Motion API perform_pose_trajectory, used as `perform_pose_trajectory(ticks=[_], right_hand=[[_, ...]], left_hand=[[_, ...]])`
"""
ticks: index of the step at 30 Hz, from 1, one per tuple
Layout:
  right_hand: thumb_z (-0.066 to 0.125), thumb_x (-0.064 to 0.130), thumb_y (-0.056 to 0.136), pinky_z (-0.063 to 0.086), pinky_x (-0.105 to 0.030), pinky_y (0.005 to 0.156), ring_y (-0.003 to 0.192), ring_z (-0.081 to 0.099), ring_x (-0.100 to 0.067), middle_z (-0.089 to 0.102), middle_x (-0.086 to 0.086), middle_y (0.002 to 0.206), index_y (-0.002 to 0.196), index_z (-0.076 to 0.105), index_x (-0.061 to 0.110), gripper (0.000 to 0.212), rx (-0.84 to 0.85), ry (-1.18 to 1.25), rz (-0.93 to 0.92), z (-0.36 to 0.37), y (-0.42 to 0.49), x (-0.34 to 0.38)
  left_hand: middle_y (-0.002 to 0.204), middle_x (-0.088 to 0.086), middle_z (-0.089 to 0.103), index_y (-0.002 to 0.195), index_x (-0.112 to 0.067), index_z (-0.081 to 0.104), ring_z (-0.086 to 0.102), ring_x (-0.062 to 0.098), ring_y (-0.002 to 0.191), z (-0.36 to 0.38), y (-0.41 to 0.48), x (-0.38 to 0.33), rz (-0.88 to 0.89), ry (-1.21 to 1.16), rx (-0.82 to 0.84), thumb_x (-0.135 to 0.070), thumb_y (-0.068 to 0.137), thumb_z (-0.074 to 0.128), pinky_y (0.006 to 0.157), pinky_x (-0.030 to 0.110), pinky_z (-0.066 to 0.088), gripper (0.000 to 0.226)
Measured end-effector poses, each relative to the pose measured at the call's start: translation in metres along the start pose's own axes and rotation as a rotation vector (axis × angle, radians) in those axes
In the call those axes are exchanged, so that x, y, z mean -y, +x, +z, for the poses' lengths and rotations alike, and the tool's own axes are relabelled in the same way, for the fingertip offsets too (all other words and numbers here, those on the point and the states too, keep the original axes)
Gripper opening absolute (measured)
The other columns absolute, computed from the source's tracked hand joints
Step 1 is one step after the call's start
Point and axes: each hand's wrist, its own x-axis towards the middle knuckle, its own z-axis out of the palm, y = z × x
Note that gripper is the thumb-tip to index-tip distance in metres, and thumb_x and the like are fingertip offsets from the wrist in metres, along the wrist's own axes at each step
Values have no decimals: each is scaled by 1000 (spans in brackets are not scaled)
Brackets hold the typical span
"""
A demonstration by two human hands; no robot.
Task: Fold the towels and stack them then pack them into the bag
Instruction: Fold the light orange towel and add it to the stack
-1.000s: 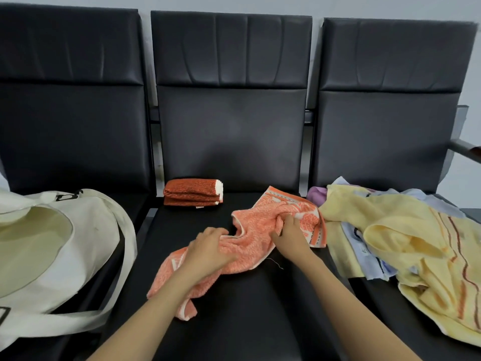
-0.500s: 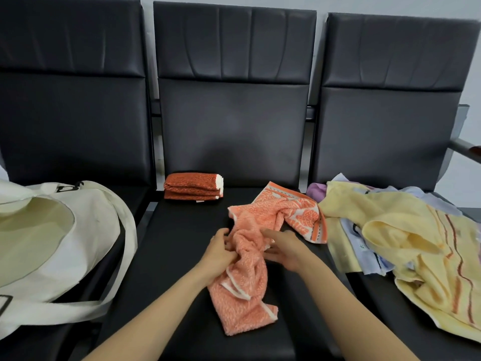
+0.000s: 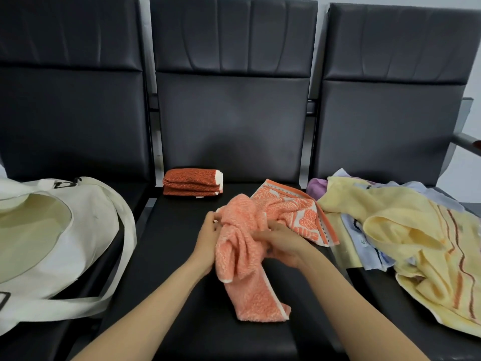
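A crumpled light orange towel [image 3: 247,256] lies bunched on the middle seat, its patterned end spread toward the right. My left hand [image 3: 208,239] grips its left side and my right hand [image 3: 281,244] grips the bunched cloth from the right. A folded dark orange towel [image 3: 192,181] sits at the back of the same seat. The cream tote bag [image 3: 78,230] lies open on the left seat. A heap of unfolded towels, with a yellow one [image 3: 390,230] on top, covers the right seat.
Three black padded seats [image 3: 182,295] stand in a row with tall backrests. A metal armrest [image 3: 466,142] juts out at the far right. The bag's long strap [image 3: 125,256] loops over the gap between the left and middle seats.
The orange towel went from loosely spread to gathered into a bunch between my hands. Both hands moved closer together at the seat's middle, and the towel's lower end now trails toward me.
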Motion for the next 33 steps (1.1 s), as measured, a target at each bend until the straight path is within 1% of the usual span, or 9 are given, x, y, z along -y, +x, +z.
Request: perform_pose_trajectory(ticks=[5, 10, 12, 15, 18, 21, 26, 29, 33], right_hand=[[66, 30, 87, 42, -27, 76, 103, 57, -18, 59, 1, 113, 126, 53, 17, 43, -554, -531, -319, -20, -3, 18], [60, 31, 89, 40, -34, 81, 106, 56, -25, 58, -4, 110, 115, 56, 13, 32, -850, -1010, -450, -63, -4, 12], [60, 35, 88, 41, -34, 83, 105, 55, -25, 57, -4, 112, 110, 60, 16, 30, -811, -1158, -448, -65, 3, 2], [66, 24, 88, 39, -24, 77, 86, 50, -9, 52, 7, 99, 96, 64, 18, 10, -497, -1105, -530, -43, -5, 1], [70, 38, 85, 39, -16, 64, 72, 52, -3, 58, 14, 81, 86, 62, 22, 18, -94, -1110, -520, -18, -19, -1], [74, 40, 78, 39, -18, 70, 86, 51, -5, 51, 14, 97, 112, 56, 19, 44, 122, -1249, -214, -12, -21, -10], [51, 12, 89, 39, -34, 75, 96, 54, -25, 57, -6, 105, 108, 51, 11, 19, -16, -1281, -266, -9, -14, -24], [44, 13, 95, 41, -33, 79, 92, 53, -19, 58, -2, 99, 104, 52, 13, 12, -124, -967, -242, -13, -15, -12], [51, 31, 97, 45, -25, 80, 99, 58, -11, 61, 7, 106, 112, 59, 22, 18, -148, -425, -176, -19, -23, 0]], left_hand=[[94, 3, 55, 104, -10, 49, 50, 12, 75, -30, 18, -10, 84, 144, -379, -26, 101, 43, 62, 26, 40, 17], [123, 9, 45, 115, -15, 51, 47, 25, 108, -59, 26, 5, 118, 986, -322, -11, 93, 57, 90, 35, 39, 23], [124, 5, 44, 115, -18, 55, 42, 21, 116, -54, 23, 8, 211, 1022, -222, -8, 91, 59, 98, 33, 36, 26], [98, -7, 59, 94, -21, 65, 54, 4, 87, -40, 12, 2, 323, 790, 98, -26, 88, 67, 78, 23, 44, 8], [81, -6, 66, 84, -23, 66, 56, 4, 72, -34, 6, 3, 234, 803, 358, -54, 76, 71, 67, 23, 47, 32], [94, -7, 64, 95, -26, 61, 58, 7, 84, -39, 5, 9, 115, 886, 493, -76, 55, 67, 74, 22, 50, 65], [129, -6, 39, 134, -24, 41, 39, 11, 121, -48, 6, 16, 102, 1107, 431, -42, 68, 81, 103, 28, 38, 79], [130, 0, 38, 137, -19, 37, 43, 16, 119, -51, 10, 15, 107, 1078, 219, -19, 79, 70, 89, 23, 43, 67], [107, 4, 60, 123, -17, 51, 61, 19, 87, -59, 16, 14, -7, 960, 240, -9, 80, 60, 68, 29, 50, 45]])
